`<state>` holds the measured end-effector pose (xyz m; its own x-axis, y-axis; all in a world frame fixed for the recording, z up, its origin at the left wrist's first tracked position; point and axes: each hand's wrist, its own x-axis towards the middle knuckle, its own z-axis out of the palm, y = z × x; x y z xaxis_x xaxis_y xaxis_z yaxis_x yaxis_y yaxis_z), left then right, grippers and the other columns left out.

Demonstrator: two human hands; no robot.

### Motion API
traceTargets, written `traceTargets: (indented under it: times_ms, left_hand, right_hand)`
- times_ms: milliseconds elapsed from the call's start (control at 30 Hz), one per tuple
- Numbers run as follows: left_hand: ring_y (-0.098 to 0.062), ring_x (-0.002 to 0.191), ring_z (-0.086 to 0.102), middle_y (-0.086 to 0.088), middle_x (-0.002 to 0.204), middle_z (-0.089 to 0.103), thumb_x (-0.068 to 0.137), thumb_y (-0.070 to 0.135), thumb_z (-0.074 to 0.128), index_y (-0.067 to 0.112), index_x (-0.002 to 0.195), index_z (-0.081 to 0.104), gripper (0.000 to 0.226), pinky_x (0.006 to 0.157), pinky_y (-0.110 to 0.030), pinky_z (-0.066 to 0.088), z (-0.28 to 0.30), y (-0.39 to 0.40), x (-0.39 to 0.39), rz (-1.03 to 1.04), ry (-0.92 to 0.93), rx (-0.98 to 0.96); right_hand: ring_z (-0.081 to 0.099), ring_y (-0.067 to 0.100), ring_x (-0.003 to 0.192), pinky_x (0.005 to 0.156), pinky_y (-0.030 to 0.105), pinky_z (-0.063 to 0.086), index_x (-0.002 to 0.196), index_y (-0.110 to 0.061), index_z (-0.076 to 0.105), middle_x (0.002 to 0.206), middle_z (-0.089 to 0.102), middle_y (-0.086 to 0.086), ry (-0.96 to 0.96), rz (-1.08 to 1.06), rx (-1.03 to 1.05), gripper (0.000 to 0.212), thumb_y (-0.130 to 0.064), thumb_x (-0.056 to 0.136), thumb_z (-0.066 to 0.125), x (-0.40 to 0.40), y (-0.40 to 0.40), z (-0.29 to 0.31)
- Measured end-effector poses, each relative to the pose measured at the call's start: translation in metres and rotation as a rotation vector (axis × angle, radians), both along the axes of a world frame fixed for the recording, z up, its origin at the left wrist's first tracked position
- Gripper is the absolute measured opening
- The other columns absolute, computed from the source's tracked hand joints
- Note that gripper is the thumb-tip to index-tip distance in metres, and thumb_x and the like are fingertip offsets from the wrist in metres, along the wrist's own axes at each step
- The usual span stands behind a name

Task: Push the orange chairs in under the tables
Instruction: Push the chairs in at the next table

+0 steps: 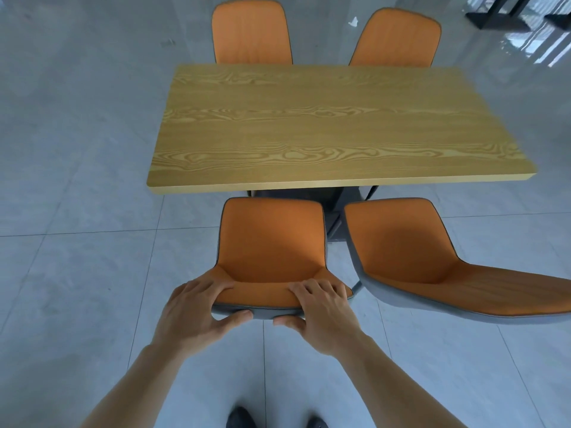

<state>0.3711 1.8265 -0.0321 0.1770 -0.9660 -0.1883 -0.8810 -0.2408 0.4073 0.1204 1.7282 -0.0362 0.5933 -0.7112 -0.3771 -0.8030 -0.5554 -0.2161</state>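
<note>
An orange chair (272, 239) with a grey shell stands at the near side of the wooden table (336, 125), its seat's front edge just short of the tabletop's near edge. My left hand (197, 307) grips the left of its backrest top, fingers over the orange face and thumb on the grey back. My right hand (321, 310) grips the right of the same backrest top. A second orange chair (414, 254) stands to the right, turned askew, with its seat clear of the table. Two more orange chairs (251, 32) (398, 38) sit at the table's far side.
Grey tiled floor (77, 257) surrounds the table on all sides. The table's dark pedestal base (336, 223) shows between the two near chairs. Black bases of other furniture (500, 17) stand at the far right. My shoes (241, 418) are at the bottom edge.
</note>
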Motion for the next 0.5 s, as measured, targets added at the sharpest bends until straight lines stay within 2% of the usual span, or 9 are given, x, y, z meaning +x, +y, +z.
traceTargets:
  times_ms: [200, 367, 500]
  left_hand:
    - [-0.007, 0.116, 0.053, 0.03, 0.126, 0.056, 0.074, 0.095, 0.042, 0.051, 0.126, 0.048, 0.069, 0.104, -0.028, 0.037, -0.001, 0.006, -0.029, 0.035, 0.032, 0.021]
    - [-0.005, 0.12, 0.048, 0.032, 0.131, 0.052, 0.074, 0.095, 0.042, 0.053, 0.129, 0.044, 0.069, 0.106, -0.026, 0.033, 0.001, 0.008, -0.041, 0.057, 0.025, 0.039]
    - [-0.007, 0.13, 0.046, 0.026, 0.137, 0.05, 0.078, 0.092, 0.038, 0.048, 0.135, 0.043, 0.072, 0.121, -0.033, 0.021, 0.004, 0.006, -0.045, 0.045, -0.018, 0.025]
  right_hand:
    - [0.044, 0.022, 0.136, 0.117, 0.044, 0.027, 0.149, -0.034, 0.043, 0.143, 0.054, -0.009, -0.029, -0.022, -0.012, 0.109, -0.1, 0.07, 0.007, -0.027, -0.001, 0.002]
    - [0.043, 0.021, 0.136, 0.121, 0.049, 0.022, 0.136, -0.037, 0.054, 0.134, 0.059, -0.011, -0.037, -0.165, -0.024, 0.122, -0.113, 0.05, 0.01, -0.041, -0.007, 0.003]
    - [0.045, 0.023, 0.133, 0.116, 0.049, 0.027, 0.131, -0.037, 0.055, 0.132, 0.06, -0.009, -0.031, -0.131, -0.006, 0.115, -0.113, 0.053, 0.019, -0.041, -0.013, 0.001]
